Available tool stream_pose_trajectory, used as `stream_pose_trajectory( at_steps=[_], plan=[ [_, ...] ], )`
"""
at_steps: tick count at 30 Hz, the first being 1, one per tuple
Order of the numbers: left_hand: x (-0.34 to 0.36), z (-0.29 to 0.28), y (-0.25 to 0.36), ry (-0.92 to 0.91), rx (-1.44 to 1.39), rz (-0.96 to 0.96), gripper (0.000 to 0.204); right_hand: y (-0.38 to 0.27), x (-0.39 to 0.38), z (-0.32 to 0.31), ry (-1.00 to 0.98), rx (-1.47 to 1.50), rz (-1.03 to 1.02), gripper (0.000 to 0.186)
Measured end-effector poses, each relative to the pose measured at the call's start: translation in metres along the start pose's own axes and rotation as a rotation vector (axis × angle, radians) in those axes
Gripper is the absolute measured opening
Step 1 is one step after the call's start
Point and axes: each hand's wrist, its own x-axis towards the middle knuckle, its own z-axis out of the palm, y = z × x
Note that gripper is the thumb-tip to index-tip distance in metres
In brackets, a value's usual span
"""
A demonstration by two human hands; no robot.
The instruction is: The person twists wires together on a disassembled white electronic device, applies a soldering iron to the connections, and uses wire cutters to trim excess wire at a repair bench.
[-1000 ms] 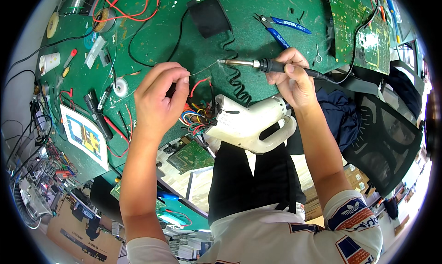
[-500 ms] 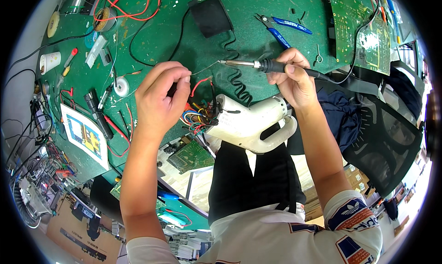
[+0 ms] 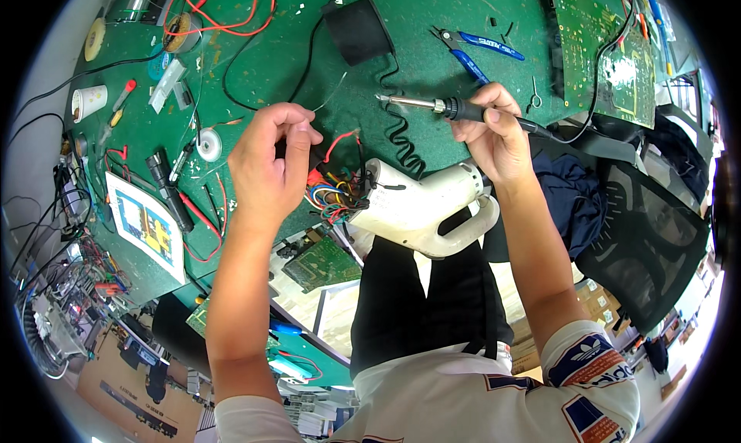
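In my right hand is a soldering iron, held by its dark handle with the metal tip aimed left. My left hand pinches a thin strand of solder wire, whose free end points up and away from me. A gap separates the iron's tip from the wire. Below and between the hands, a cream-white device housing with a loop handle lies at the bench edge above my lap. Out of its left end comes a bundle of coloured wires, with one red wire curling upward.
Blue-handled cutters and a black box with a coiled cable lie farther back. A large green circuit board stands right. On the left are a flashlight, a printed sheet, a white spool and a paper cup.
The solder wire's end has left the iron's tip and swung upward. The iron has shifted slightly right. The white housing stays nearly in place.
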Motion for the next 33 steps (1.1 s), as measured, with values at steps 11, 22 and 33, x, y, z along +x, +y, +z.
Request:
stream_pose_trajectory(
  at_steps=[11,22,33],
  plan=[
    [0.005,-0.003,0.004,0.038,0.157,0.093,0.017,0.003,0.000,0.000,0.014,0.001,-0.041,0.021],
    [0.014,0.000,0.013,0.017,0.323,0.130,0.051,0.003,0.000,-0.002,-0.003,0.023,-0.037,0.023],
    [0.005,-0.003,-0.010,0.115,0.322,0.374,0.057,0.004,0.003,-0.006,-0.032,0.177,-0.048,0.020]
  ],
)
